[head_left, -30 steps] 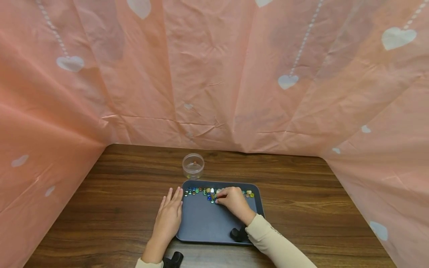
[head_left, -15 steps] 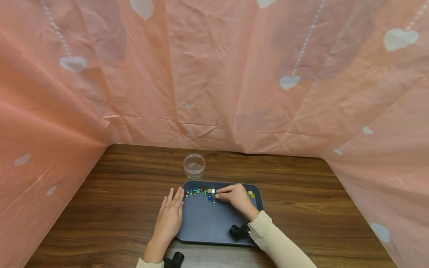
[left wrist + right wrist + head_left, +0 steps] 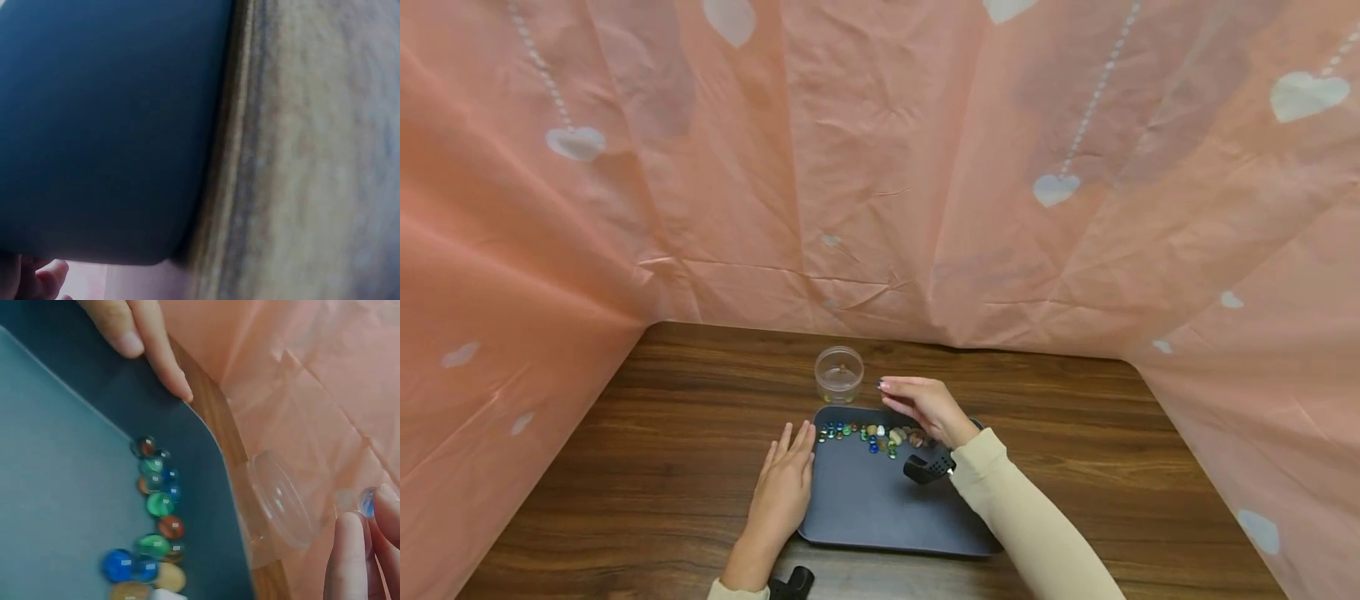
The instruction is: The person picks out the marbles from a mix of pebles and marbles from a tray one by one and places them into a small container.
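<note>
My right hand (image 3: 927,407) is raised over the tray's far edge and pinches a clear marble with blue inside (image 3: 367,502) between thumb and fingertips. Left of it on the table stands a round clear plastic jar (image 3: 839,375). My left hand (image 3: 781,493) lies with straight fingers along the left rim of a dark grey tray (image 3: 865,508). In the right wrist view, its fingertips (image 3: 181,384) touch that rim. Glass marbles (image 3: 160,504) in green, blue and amber line the tray's far side, beside several pebbles (image 3: 916,437), one of them white.
The wooden table (image 3: 1075,442) reaches back to a pink curtain (image 3: 880,167) with white hearts, which also hangs at both sides. A few small pieces lie inside the jar. The left wrist view is mostly filled by the tray's wall (image 3: 112,137).
My right hand has lifted from the row of marbles and moved up toward the jar, a marble now at its fingertips. My left hand stays at the tray's rim.
</note>
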`<state>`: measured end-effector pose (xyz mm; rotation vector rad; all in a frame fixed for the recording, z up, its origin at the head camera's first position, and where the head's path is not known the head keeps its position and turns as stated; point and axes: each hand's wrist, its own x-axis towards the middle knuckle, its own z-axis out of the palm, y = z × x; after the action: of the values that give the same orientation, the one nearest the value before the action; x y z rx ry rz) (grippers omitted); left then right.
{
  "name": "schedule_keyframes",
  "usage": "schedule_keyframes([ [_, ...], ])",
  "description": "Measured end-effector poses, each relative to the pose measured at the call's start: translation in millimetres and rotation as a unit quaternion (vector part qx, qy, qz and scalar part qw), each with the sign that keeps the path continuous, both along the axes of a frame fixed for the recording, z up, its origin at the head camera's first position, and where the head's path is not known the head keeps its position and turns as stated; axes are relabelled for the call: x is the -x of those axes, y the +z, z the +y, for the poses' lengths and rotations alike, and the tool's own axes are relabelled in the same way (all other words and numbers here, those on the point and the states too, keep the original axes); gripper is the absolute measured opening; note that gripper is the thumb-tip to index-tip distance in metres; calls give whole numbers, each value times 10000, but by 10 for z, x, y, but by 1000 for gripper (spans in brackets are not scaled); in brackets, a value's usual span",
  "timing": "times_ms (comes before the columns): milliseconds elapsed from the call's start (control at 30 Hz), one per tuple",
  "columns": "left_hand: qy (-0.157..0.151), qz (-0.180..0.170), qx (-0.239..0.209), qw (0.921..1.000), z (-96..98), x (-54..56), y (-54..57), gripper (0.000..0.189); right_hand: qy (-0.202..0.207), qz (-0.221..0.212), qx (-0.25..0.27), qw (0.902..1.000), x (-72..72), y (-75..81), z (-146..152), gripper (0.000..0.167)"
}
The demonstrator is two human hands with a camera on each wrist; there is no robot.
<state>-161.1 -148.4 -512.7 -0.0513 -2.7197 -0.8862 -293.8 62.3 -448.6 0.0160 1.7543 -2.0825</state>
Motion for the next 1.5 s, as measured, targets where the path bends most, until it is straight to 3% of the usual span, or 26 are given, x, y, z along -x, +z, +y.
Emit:
schedule_keyframes([
  [100, 6, -86, -2, 10000, -2, 4, 5, 43, -43, 458, -451, 9979, 110, 64, -148, 33],
  [167, 20, -144, -20, 9999, -3, 5, 7, 43, -18, 1077, -1206, 9868, 187, 103, -254, 28],
  [200, 23, -151, -15, 9999, -5, 5, 5, 43, 18, 1468, -1724, 9740, 225, 122, -306, 25],
  [233, 24, -154, -23, 9999, -7, 5, 5, 43, 57, 1886, -2288, 9550, 262, 136, -355, 22],
  [367, 11, -125, -8, 9999, -3, 8, -3, 43, 256, 3133, -4046, 8588, 360, 200, -519, 13],
  [433, 11, -105, -2, 9999, -2, 10, -5, 43, 463, 3419, -4316, 8335, 383, 230, -587, 11],
  [533, 15, -29, 19, 10000, -3, 13, -9, 43, 672, 3622, -4518, 8125, 402, 256, -665, 11],
  [800, 26, -57, -7, 10000, -7, 21, -19, 43, 733, 3676, -4587, 8056, 424, 248, -707, 9],
  [900, 24, -75, -13, 10000, -7, 17, -18, 43, 590, 3712, -4482, 8111, 411, 246, -663, 9],
  [967, 24, -61, -8, 10000, -9, 12, -18, 43, 415, 3615, -4367, 8228, 390, 238, -611, 11],
  [1100, -1, -46, 5, 10000, -13, 6, -16, 42, -117, 3271, -4007, 8557, 301, 191, -438, 14],
  [1267, -24, -82, -27, 10000, -14, 12, -14, 43, -442, 2370, -3198, 9163, 106, 81, -145, 20],
  [1333, -30, -86, -44, 9999, -14, 15, -13, 43, -459, 1990, -2867, 9360, 19, 27, -30, 23],
  [1433, -41, -64, -60, 10000, -15, 22, -13, 43, -445, 1658, -2590, 9505, -102, -54, 117, 23],
  [1500, -45, -38, -55, 10000, -14, 28, -12, 43, -405, 1634, -2701, 9480, -173, -100, 191, 20],
])
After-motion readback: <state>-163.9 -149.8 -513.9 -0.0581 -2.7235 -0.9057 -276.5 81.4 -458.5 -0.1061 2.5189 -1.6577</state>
